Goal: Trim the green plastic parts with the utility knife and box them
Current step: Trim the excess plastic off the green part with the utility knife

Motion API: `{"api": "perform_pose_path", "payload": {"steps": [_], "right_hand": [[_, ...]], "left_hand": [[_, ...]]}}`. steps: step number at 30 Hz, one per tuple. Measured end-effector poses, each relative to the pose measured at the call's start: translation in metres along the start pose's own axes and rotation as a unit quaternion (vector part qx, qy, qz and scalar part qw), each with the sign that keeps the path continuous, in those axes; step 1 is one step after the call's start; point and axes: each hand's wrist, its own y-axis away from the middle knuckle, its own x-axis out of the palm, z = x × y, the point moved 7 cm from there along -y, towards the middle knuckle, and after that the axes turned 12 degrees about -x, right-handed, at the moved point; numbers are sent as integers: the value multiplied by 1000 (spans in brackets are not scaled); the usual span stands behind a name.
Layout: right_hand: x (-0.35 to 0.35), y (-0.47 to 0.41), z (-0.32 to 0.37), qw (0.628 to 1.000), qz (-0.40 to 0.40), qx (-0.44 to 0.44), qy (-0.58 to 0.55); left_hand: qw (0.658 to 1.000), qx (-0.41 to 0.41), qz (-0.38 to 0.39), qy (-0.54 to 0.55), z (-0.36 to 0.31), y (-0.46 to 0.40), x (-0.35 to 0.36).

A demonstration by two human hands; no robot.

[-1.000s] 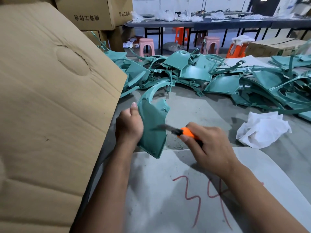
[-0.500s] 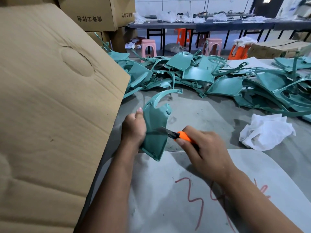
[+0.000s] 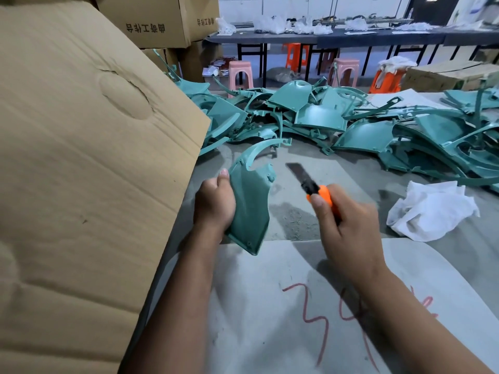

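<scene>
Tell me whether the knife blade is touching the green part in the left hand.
Apart. The head view shows the knife blade raised to the right of the green part, with bare grey table visible between them.

Right hand (image 3: 348, 233) drew orange-handled utility knife (image 3: 313, 186) off curved green plastic part (image 3: 249, 203); dark blade came clear, right of part, pointing up-left.
</scene>
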Motion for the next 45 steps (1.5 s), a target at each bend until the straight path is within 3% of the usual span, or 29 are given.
{"api": "perform_pose_path", "payload": {"steps": [4, 11, 14, 19, 24, 27, 34, 41, 45], "right_hand": [[18, 0, 16, 993, 98, -58, 39], [23, 6, 16, 968, 216, -119, -38], [24, 10, 22, 964, 221, -140, -49], [21, 4, 28, 983, 145, -105, 48], [27, 11, 33, 965, 207, -157, 28], [33, 13, 37, 957, 238, -165, 11], [16, 6, 38, 980, 112, -148, -71], [11, -2, 35, 992, 53, -110, -33], [-1, -3, 27, 996, 12, -93, -5]], "left_hand": [[997, 43, -37, -60, -7, -2, -6], [995, 23, -68, -67, -5, -5, -21], [996, -14, -72, -51, -2, -7, -25], [996, -45, -64, -37, -1, -4, -24], [995, -76, -63, -12, 3, -9, -27], [993, -94, -42, 61, 5, -5, -24], [970, -152, 62, 179, 11, -3, -9], [946, -159, 230, 164, -5, 31, 31], [948, -147, 235, 157, -7, 37, 36]]}}
